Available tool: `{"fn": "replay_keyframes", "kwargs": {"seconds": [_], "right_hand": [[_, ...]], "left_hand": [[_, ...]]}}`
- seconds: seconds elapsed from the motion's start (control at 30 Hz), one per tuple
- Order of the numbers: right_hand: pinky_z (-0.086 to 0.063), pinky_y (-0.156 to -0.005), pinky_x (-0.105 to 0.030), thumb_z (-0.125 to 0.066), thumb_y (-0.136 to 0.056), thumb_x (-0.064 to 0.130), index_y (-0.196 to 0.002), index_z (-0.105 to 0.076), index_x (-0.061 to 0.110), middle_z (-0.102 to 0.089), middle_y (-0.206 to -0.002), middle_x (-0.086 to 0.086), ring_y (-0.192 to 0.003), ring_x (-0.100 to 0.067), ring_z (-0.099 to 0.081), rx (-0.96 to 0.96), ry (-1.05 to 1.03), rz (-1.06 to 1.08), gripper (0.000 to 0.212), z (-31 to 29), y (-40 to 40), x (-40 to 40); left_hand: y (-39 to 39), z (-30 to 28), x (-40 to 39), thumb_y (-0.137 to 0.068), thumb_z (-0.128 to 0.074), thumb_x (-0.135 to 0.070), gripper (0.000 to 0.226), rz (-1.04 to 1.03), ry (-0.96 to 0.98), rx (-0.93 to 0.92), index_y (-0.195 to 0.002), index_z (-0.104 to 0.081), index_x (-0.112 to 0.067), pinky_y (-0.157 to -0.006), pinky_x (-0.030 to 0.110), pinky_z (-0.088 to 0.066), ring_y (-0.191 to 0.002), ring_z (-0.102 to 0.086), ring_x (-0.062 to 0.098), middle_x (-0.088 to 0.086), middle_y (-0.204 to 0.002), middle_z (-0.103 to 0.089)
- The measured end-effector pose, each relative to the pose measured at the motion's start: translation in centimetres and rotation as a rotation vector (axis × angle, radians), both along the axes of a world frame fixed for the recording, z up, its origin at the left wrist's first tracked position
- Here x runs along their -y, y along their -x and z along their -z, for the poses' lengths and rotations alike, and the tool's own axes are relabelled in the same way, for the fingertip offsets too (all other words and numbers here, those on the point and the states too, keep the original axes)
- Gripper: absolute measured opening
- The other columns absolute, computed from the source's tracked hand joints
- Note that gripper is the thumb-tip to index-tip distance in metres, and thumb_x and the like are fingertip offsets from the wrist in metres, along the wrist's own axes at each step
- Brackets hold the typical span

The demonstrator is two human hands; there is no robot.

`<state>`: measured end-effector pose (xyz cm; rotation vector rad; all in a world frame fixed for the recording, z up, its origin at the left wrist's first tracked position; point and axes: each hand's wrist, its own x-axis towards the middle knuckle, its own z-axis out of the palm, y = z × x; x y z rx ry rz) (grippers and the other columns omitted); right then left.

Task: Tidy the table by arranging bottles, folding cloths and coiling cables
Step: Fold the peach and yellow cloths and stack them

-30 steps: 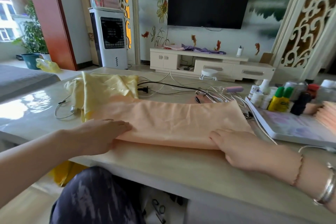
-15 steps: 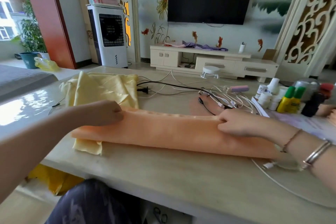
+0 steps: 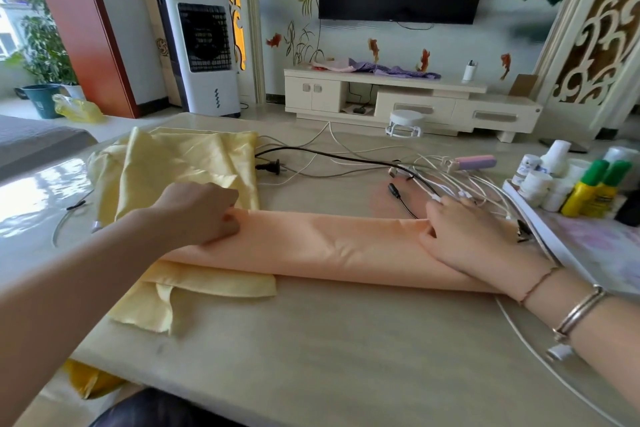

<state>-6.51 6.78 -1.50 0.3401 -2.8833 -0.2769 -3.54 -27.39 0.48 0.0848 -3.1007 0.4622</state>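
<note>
Since the earlier frame the right hand has flattened out, its fingers now straight and pressing the orange cloth down. The left hand is curled, pinching the cloth's left end, probably to hold the fold in line. The cloth lies as a long narrow band across the table, overlapping the yellow cloth. Uncoiled cables lie behind it; bottles stand at right.
</note>
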Motion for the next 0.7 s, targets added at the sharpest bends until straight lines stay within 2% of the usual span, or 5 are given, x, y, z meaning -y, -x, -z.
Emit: {"fn": "replay_keyframes", "kwargs": {"seconds": [0.17,0.23,0.37,0.57,0.7], "right_hand": [[-0.04,-0.09,-0.038,-0.038,-0.093,0.03,-0.111,-0.047,0.013,-0.051,-0.121,-0.007,-0.117,-0.028,-0.044,0.017,-0.024,0.025,0.026,0.1,0.0,0.0],[-0.039,-0.092,-0.039,-0.037,-0.093,0.03,-0.113,-0.046,0.013,-0.051,-0.123,-0.007,-0.119,-0.029,-0.043,0.022,-0.028,0.034,0.028,0.1,0.0,0.1],[-0.037,-0.096,-0.041,-0.039,-0.092,0.029,-0.118,-0.042,0.013,-0.048,-0.127,-0.009,-0.121,-0.029,-0.042,0.028,0.026,0.05,0.031,0.0,-0.3,0.1],[-0.036,-0.092,-0.036,-0.055,-0.081,0.031,-0.118,-0.038,0.014,-0.043,-0.123,-0.008,-0.115,-0.028,-0.04,-0.065,0.071,0.105,0.044,-0.9,-2.2,-3.8],[-0.039,-0.088,-0.034,-0.058,-0.082,0.036,-0.119,-0.038,0.01,-0.05,-0.123,-0.012,-0.115,-0.03,-0.047,-0.019,0.135,0.222,0.049,-1.7,-4.2,-6.8]], "left_hand": [[-0.4,0.4,-3.3,-0.086,-0.054,-0.024,0.043,0.169,0.131,-0.262,-0.126,-0.038,-0.02,-0.097,0.034,-0.037,-0.12,-0.041,0.023,-0.001,-0.125,-0.044],[-0.7,0.8,-6.0,-0.084,-0.054,-0.011,0.031,0.34,-0.219,-0.341,-0.112,-0.048,-0.022,-0.092,0.032,-0.041,-0.112,-0.044,0.021,-0.004,-0.116,-0.046],[-0.7,2.2,-12.1,-0.084,-0.055,-0.009,0.022,0.514,-0.778,-0.08,-0.104,-0.062,-0.017,-0.084,0.033,-0.046,-0.09,-0.054,0.021,-0.006,-0.099,-0.047],[-0.9,3.3,-15.5,-0.083,-0.043,-0.07,0.058,0.385,-0.483,0.074,-0.136,-0.033,-0.049,-0.099,0.046,-0.034,-0.115,-0.039,0.024,-0.004,-0.122,-0.036],[-1.1,3.4,-16.1,-0.07,-0.034,-0.087,0.079,0.368,-0.4,0.098,-0.14,-0.019,-0.054,-0.098,0.044,-0.026,-0.121,-0.032,0.023,-0.006,-0.125,-0.029]]}}
